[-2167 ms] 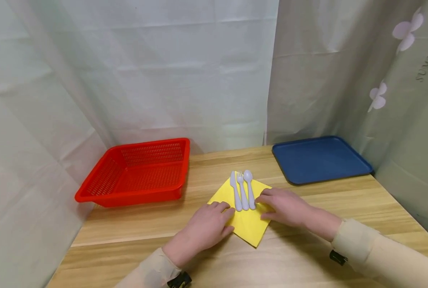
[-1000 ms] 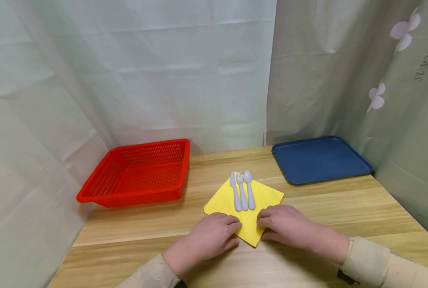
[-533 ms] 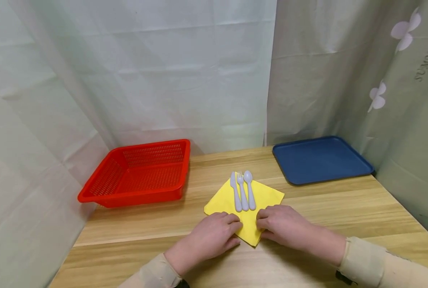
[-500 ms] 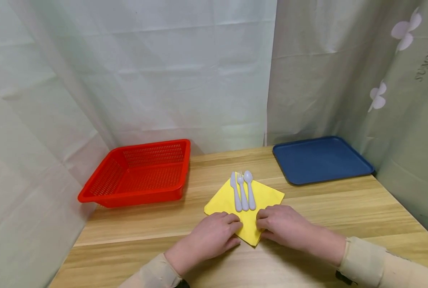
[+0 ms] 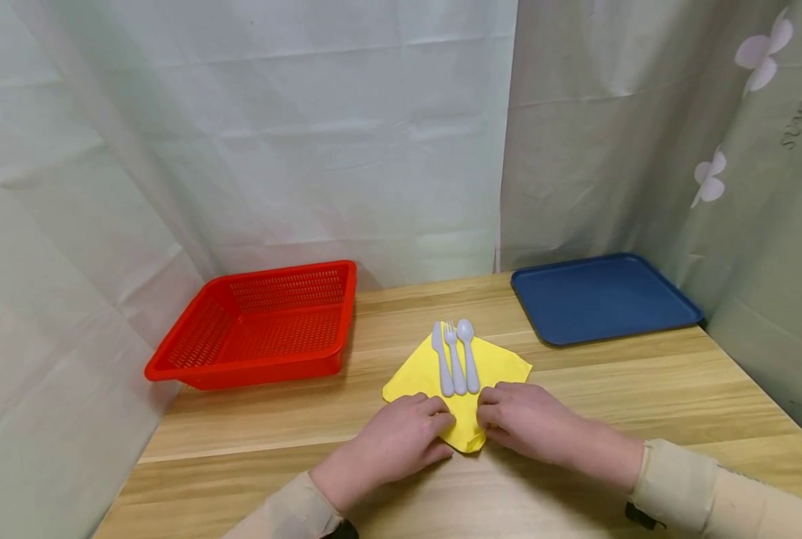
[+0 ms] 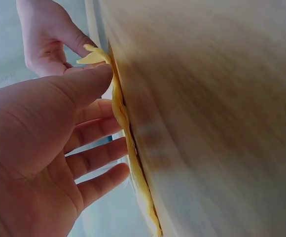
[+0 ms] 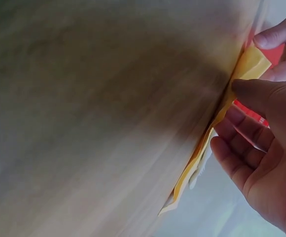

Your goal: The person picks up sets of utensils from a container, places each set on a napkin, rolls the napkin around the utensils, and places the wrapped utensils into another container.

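A yellow napkin lies with one corner toward me on the wooden table. A pale plastic knife, fork and spoon rest side by side on it, handles toward me. My left hand rests on the napkin's near left edge, fingers loosely extended and thumb at the edge. With thumb and fingers, my right hand pinches the near right edge. Between the hands the near corner curls up a little, as the left wrist view shows at the napkin's raised edge.
A red slotted basket stands at the back left. At the back right lies a blue tray. Pale curtains enclose the table at the back and sides.
Both hands have slid from the napkin's sides down to its near edges. Since half a second ago, the near corner has lifted and curled inward. The cutlery keeps its place.
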